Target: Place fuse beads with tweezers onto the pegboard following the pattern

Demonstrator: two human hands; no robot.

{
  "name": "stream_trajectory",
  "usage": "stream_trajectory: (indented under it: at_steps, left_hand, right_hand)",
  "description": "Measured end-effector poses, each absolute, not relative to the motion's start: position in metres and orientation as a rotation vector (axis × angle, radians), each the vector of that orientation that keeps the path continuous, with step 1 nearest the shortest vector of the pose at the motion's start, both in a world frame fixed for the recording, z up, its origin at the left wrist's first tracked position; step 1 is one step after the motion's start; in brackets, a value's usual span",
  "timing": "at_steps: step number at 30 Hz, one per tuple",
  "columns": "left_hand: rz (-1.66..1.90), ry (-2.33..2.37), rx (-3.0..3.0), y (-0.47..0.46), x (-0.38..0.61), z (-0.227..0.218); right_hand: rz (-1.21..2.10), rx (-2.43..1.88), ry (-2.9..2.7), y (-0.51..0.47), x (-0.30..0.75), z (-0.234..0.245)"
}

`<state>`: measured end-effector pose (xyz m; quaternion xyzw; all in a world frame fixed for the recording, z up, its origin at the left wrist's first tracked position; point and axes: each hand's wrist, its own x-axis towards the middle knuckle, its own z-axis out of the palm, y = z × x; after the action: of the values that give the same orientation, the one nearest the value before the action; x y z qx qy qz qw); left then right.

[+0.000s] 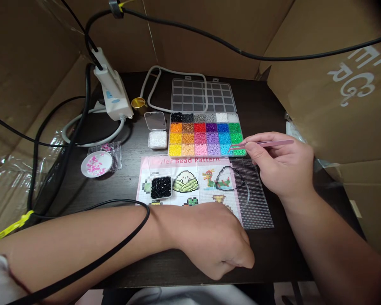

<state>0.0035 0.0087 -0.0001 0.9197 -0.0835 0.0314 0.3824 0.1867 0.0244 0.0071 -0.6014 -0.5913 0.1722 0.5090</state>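
My right hand point(281, 163) is closed on pink tweezers point(260, 144), whose tips reach the green compartment at the front right of the bead box point(206, 133). The box holds beads sorted by colour. In front of it lies a pink bead pattern sheet point(190, 180) with a clear pegboard point(254, 199) over its right part; a black bead outline sits on the board. My left hand point(214, 243) rests as a loose fist on the table's front edge, over the sheet's lower corner. What it holds, if anything, is hidden.
A small box of black beads point(161, 187) sits on the sheet, a box of white beads point(157, 139) behind it. At left are a white dish of pink beads point(96, 164), a white device point(112, 91) and black cables point(82, 106). Cardboard walls surround the dark table point(273, 106).
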Motion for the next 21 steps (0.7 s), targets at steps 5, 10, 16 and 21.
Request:
stream_trajectory:
  at_steps: [5, 10, 16, 21]
  left_hand:
    - [0.052, -0.215, 2.344, 0.009, 0.004, 0.001]
    - [0.033, -0.217, 2.360, 0.009, 0.004, 0.003]
    - [-0.021, -0.219, 2.346, 0.010, 0.006, 0.005]
    - [-0.043, -0.211, 2.351, 0.010, 0.007, 0.006]
  right_hand:
    - [0.432, -1.459, -1.418, 0.023, 0.185, 0.008]
    - [0.520, -1.440, -1.403, 0.025, 0.191, 0.008]
    - [1.012, -1.202, -1.429, 0.031, 0.209, 0.004]
    - [1.170, -1.212, -1.513, 0.027, 0.212, 0.007]
